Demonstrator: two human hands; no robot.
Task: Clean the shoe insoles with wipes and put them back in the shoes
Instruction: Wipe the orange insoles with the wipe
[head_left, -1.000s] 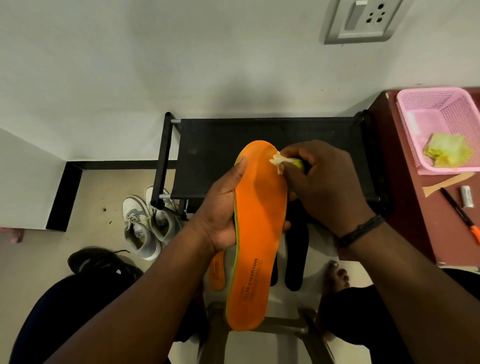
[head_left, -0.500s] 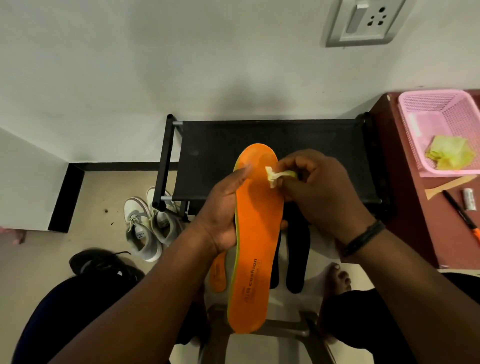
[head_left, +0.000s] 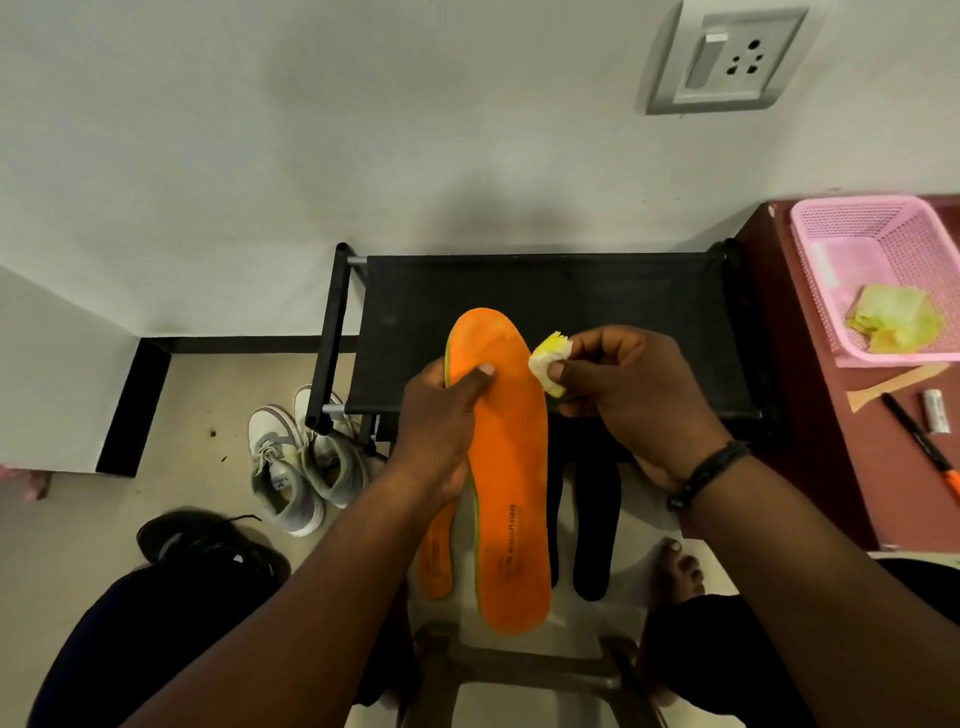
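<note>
A: Where's the long orange foam insole (head_left: 506, 467)?

B: Held upright over the stool, the left hand (head_left: 439, 431) gripping its edge, thumb across the face. The right hand (head_left: 631, 395) pinches a crumpled yellow-white wipe (head_left: 548, 358) beside its toe.

A: Handling?

B: Probably light and bendy; support mid-length while rubbing.
</note>
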